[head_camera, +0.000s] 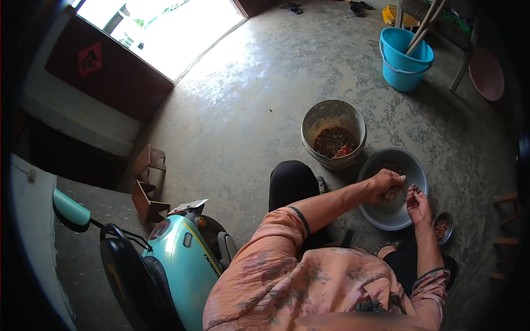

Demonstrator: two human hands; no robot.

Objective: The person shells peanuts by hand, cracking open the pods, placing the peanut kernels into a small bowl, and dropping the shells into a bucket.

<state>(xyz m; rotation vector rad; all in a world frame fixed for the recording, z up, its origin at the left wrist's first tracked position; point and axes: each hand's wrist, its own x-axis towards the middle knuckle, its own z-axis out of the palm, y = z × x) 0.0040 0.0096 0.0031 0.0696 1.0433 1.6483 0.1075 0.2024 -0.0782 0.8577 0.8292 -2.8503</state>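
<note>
My left hand (387, 185) is over a grey basin (421, 171), its thumb stretched toward the right hand. Its other fingers are curled underneath; whether the brown lumps there are fingers or pods is unclear. Close by at the basin's right rim, my right hand (418, 205) pinches a small brown piece (414, 188), apparently a peanut pod, between its fingertips. More brown pieces (389, 166) lie in the basin, partly hidden by the left hand. Beside my right forearm, a small metal bowl (449, 237) holds reddish-brown kernels (441, 227) like shelled peanuts.
A dirty bucket (308, 142) with brown bits and a red scrap stands beyond the basin. Blue nested buckets (403, 76) with wooden handles inside are at far right, near a pink basin (486, 74). A turquoise motor scooter (182, 252) stands at left, near brown wooden pieces (149, 202).
</note>
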